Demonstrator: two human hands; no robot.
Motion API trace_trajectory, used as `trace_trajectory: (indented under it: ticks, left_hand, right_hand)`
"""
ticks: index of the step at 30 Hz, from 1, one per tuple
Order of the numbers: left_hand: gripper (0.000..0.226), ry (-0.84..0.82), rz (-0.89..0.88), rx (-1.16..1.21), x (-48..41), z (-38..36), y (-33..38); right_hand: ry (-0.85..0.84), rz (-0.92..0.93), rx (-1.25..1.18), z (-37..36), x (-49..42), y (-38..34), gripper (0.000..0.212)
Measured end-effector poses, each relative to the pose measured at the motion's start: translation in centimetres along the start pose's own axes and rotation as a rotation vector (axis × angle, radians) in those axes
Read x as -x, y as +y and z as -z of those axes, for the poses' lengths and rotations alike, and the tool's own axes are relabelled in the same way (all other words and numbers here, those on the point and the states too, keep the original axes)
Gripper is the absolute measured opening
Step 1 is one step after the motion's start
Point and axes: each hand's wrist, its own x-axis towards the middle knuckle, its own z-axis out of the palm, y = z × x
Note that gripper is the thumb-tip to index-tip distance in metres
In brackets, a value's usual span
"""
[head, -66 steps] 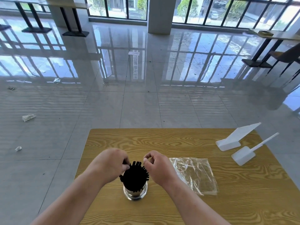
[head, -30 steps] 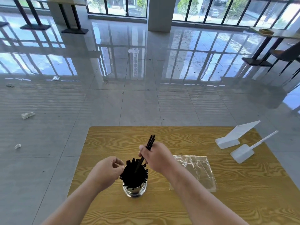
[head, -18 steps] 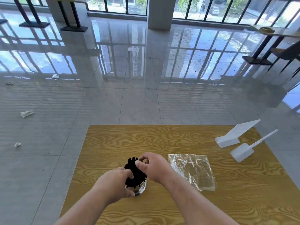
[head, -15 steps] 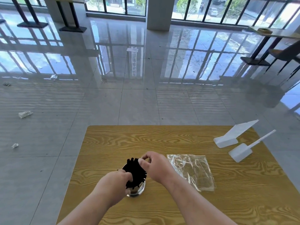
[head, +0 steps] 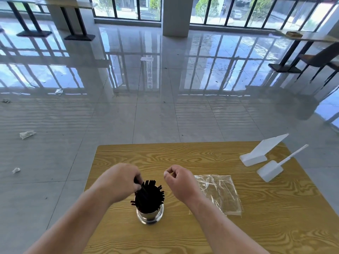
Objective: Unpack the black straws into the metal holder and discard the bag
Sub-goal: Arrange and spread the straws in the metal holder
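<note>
Nearest the camera, two bare forearms reach in from the bottom edge over a wood-grain counter (head: 275, 226). Between them stands the metal holder (head: 150, 216), a shiny cylinder upright on the counter, packed with black straws (head: 149, 196) whose ends fan out above its rim. The left hand (head: 120, 180) sits just over the holder's left side with its fingers (head: 136, 181) curled down and pinched on a few of the straws at the edge of the bundle. The right hand (head: 180, 182) hovers to the right of the holder, apart from the straws, its fingers loosely curled with thumb and forefinger tips close together and nothing visible between them. Just beyond and to the right of that hand, the clear plastic bag (head: 219, 194) lies flat and wrinkled on the counter. Farther off, near the counter's far right corner, two white plastic stands sit side by side: a sloped sign holder (head: 260, 154) and a smaller stand (head: 269, 170) with a thin upright blade. Past the counter spreads a glossy tiled floor (head: 156, 116) with a few scraps of crumpled litter (head: 27, 134) on the left, then a pillar (head: 177, 15), other tables and tall windows.
</note>
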Motion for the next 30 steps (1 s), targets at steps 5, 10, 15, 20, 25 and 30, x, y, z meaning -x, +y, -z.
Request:
trace_trajectory:
  ticks: [5,10,15,20,25,30]
  left_hand:
    - [0.016,0.043,0.016,0.232,0.5,5.9,-0.4]
    - [0.019,0.211,0.013,0.516,0.4,7.6,-1.7]
    - [0.009,0.338,0.139,1.05,-0.1,4.7,-2.1]
    - [0.013,0.205,0.311,1.434,-0.4,0.9,-2.9]
    - [0.041,-0.029,0.363,1.512,-0.3,-2.4,-3.5]
    - [0.019,-0.069,0.389,1.232,-0.4,-4.7,-3.2]
  right_hand:
    - [0.015,-0.04,-0.126,0.5,0.2,-0.5,0.023]
    - [0.013,-0.12,-0.242,0.9,0.1,-0.2,0.019]
    - [-0.053,-0.171,-0.29,1.0,0.2,-0.2,0.021]
    - [-0.418,-0.229,-0.676,0.9,0.4,-2.2,0.045]
    - [-0.251,-0.244,-0.966,2.0,-0.3,-4.2,0.038]
    - [-0.04,-0.006,-0.429,2.9,-0.5,-5.3,0.04]
